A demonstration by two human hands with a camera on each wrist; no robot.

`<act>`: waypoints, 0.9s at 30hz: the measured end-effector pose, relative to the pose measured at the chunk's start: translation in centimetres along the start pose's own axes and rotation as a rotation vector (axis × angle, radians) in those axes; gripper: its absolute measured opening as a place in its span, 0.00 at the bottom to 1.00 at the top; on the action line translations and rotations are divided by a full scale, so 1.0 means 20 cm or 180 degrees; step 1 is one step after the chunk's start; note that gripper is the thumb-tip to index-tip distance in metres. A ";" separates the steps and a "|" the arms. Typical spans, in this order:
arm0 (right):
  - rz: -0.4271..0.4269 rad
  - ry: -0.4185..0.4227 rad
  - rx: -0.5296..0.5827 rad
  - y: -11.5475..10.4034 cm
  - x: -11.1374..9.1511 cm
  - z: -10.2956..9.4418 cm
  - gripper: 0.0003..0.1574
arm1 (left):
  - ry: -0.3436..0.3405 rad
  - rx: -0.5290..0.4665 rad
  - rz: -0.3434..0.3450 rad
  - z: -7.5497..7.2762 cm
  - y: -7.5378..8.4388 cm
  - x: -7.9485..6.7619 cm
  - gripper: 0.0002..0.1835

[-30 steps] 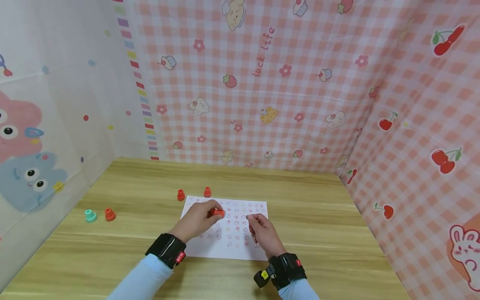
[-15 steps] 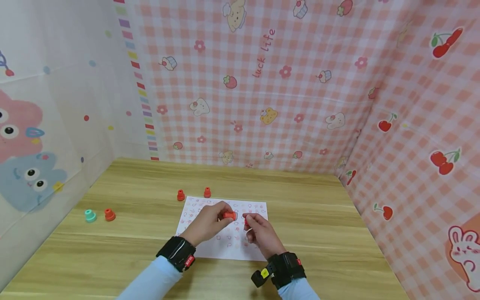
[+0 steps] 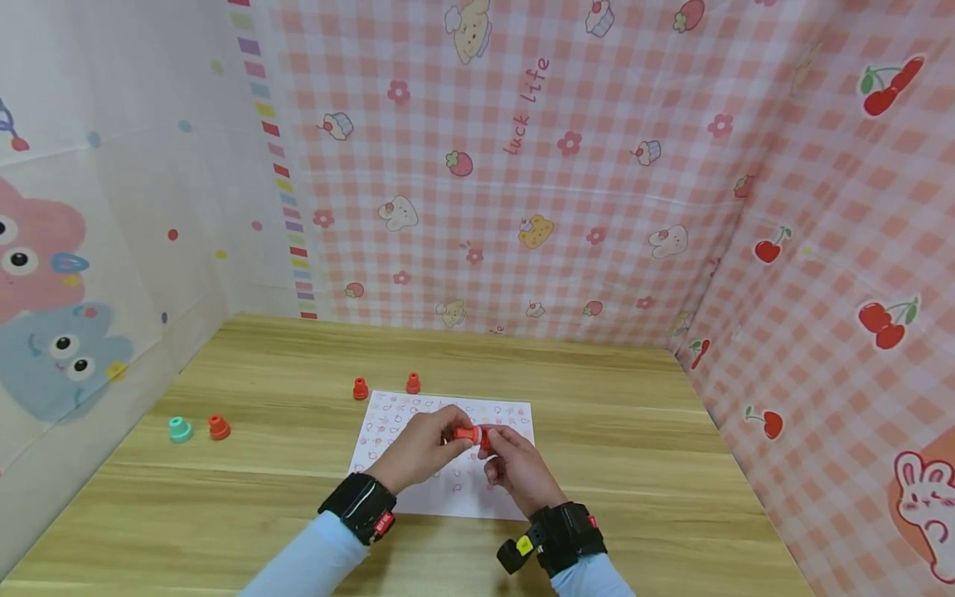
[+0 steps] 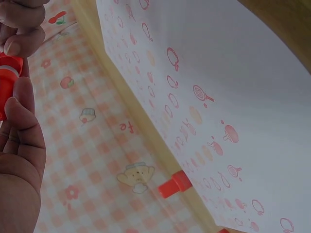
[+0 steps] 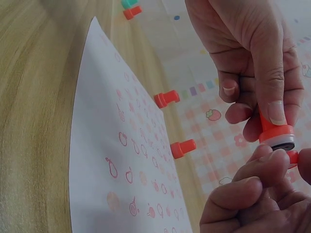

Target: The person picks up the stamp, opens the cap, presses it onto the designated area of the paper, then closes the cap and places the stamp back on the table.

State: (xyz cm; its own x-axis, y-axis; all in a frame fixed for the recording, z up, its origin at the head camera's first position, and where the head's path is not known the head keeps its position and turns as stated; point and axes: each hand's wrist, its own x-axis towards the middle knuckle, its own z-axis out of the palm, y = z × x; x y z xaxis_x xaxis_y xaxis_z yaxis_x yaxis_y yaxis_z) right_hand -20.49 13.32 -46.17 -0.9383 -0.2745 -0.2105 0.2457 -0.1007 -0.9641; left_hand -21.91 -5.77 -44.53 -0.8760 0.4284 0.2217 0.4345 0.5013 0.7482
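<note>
My left hand (image 3: 421, 448) pinches a red toy stamp (image 5: 273, 132), its dark stamping face turned toward my right hand (image 3: 524, 468). Between thumb and fingers, the right hand holds the stamp's small red cap (image 5: 292, 158). The cap sits right at the stamp's end, and in the left wrist view the stamp's pale band (image 4: 9, 69) shows beside it. Both hands are over a white sheet of paper (image 3: 418, 500) printed with rows of small red and orange fruit and racket pictures. Fingers hide part of the stamp and most of the cap.
Two red stamps (image 3: 361, 389) stand behind the paper's far edge. Farther left are a teal stamp (image 3: 180, 429) and another red stamp (image 3: 218, 428). The wooden table (image 3: 634, 464) meets patterned cloth walls (image 3: 477, 191) at the back and both sides.
My left hand has moved right with the stamp, bringing its face up to the cap in my right hand. The right hand has barely shifted. The other stamps and the paper stay put.
</note>
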 end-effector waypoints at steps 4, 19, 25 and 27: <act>-0.0016 -0.0051 0.0000 0.00 0.00 0.00 0.19 | -0.0011 0.0006 -0.0008 0.00 0.01 0.00 0.07; -0.0011 -0.0048 -0.0078 0.01 -0.01 0.00 0.18 | -0.0038 0.0032 0.0005 0.01 0.01 -0.01 0.08; 0.0003 -0.0103 -0.0104 0.00 -0.01 0.01 0.20 | -0.0065 0.0019 -0.0005 0.02 0.01 -0.01 0.08; 0.0017 -0.0105 -0.0133 0.00 -0.02 0.01 0.20 | -0.0067 0.0014 -0.0006 0.02 0.01 -0.01 0.07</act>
State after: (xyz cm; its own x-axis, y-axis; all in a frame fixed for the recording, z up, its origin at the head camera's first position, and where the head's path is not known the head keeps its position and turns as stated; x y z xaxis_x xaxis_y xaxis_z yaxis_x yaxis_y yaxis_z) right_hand -20.12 13.23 -46.09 -0.9282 -0.3064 -0.2110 0.2398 -0.0594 -0.9690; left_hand -21.62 -5.38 -44.70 -0.8722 0.4432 0.2071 0.4339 0.5053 0.7459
